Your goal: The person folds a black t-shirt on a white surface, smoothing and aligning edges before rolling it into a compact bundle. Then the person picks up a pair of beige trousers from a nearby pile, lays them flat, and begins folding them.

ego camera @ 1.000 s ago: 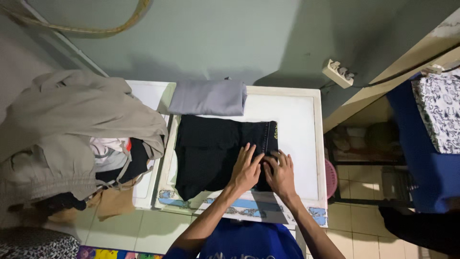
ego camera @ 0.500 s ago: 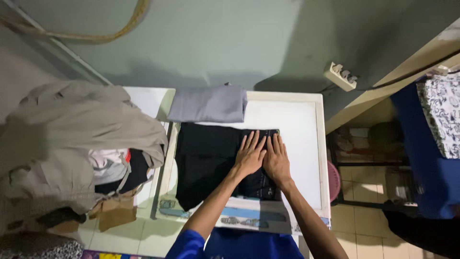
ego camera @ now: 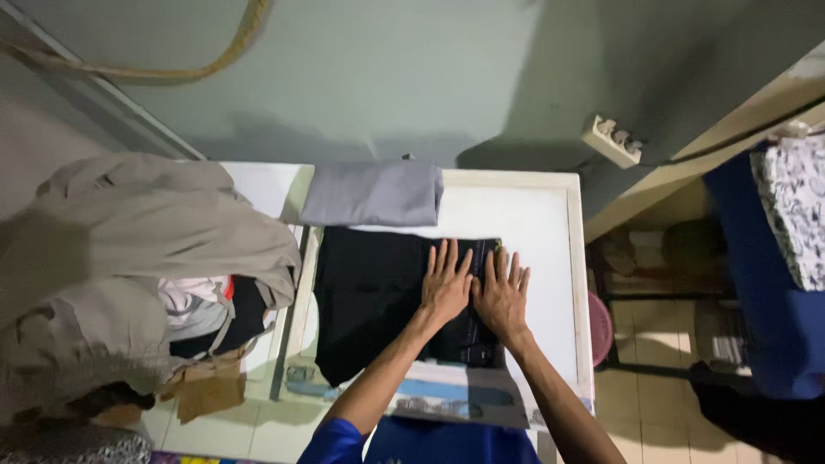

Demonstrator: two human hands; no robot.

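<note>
Both hands, left hand (ego camera: pixel 446 286) and right hand (ego camera: pixel 502 293), lay flat, fingers spread, side by side on the black garment's (ego camera: pixel 378 292) right end; most cloth stretched leftward. Folded grey cloth (ego camera: pixel 375 193) sat just beyond it.

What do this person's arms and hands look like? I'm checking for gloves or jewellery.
Both the left hand and the right hand are bare, with no gloves, and no rings or watch are visible. The forearms are uncovered; a short blue sleeve shows at the left upper arm.
</note>
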